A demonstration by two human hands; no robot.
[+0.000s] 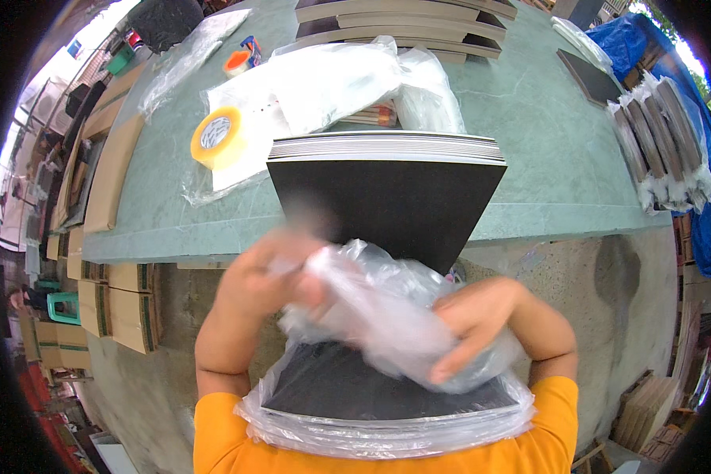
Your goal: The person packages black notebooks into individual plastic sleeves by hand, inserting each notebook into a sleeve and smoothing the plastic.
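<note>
Left hand point(280, 272) and right hand point(482, 316) grip plastic film point(399, 304), 6 o'clock of black boards point(383, 197), seemingly unfolding it; next probably calls for spreading.

Thin, glossy clear plastic film point(395, 296) crumples and catches the light above a matt black panel point(316, 387), while a stack of boards point(383, 197) shows a smooth, flat black face and pale, paper-like edges. A shiny roll of yellowish plastic tape point(201, 148) and wrinkled, glossy white plastic bags point(336, 79) gleam against a smooth, faintly marbled green tabletop point(545, 158). Also seen are dull brown cardboard point(114, 174), creased blue plastic sheeting point(615, 41), matt orange cloth sleeves point(220, 423) and a rough, concrete-looking floor point(561, 276)
</note>
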